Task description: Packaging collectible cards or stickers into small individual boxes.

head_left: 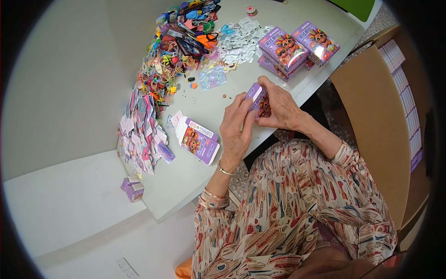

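Above the table's near edge, a small purple printed carton [263,106] is held between both hands. My left hand [238,124] grips its left side, the fingers lying along the printed face and edge. On the other side my right hand [282,106] is closed round it, thumb low and fingers at the top. Its far end is partly covered by the fingers. To the left of my left hand lies a similar purple carton [199,141] with its white end flaps open. Some printed slips [176,118] lie at that open end.
Finished-looking purple cartons [284,49] are stacked at the far right of the table. Along the wall run heaps of colourful trinkets [160,69], folded white slips [244,41] and pink-purple paper pieces [141,132]. A large cardboard box [371,107] with rows of cartons stands right.
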A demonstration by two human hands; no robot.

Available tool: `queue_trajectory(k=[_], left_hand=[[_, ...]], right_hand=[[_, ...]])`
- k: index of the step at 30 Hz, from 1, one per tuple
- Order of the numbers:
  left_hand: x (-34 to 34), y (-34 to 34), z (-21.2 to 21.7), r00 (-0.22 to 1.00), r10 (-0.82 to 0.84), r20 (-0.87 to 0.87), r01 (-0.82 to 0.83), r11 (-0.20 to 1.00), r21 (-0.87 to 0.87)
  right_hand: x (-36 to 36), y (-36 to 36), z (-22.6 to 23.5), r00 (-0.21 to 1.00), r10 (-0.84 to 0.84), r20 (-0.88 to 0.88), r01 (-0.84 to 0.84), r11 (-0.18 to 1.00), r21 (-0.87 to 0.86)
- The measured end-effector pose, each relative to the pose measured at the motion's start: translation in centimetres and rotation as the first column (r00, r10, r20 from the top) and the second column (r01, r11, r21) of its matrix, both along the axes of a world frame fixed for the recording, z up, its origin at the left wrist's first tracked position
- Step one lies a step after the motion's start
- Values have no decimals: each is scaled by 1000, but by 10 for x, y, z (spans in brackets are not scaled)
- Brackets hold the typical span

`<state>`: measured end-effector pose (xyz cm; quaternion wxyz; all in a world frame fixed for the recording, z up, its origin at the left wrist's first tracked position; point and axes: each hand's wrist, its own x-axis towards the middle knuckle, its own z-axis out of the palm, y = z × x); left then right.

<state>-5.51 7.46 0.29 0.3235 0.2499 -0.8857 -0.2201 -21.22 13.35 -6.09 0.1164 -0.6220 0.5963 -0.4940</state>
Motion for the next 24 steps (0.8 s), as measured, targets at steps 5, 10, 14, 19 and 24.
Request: queue_trajectory(k=[5,10,14,19,24], left_hand=[[-8,-12,8,989,119,-92,-52,844,533],[-11,-8,14,993,117,-13,-100,896,432],[-10,-8,14,983,183,29,-175,865,471],[-7,-5,12,982,163,97,-188,912,365],[-6,9,17,972,55,227,-64,998,30]], right_hand=[[-1,0,5,1000,25,-1,-25,998,52],[-2,2,9,996,62,70,-65,997,47],[-1,7,14,996,78,45,-81,995,58],[-1,8,14,994,86,63,-92,991,93],[2,8,15,996,60,66,-68,989,133]])
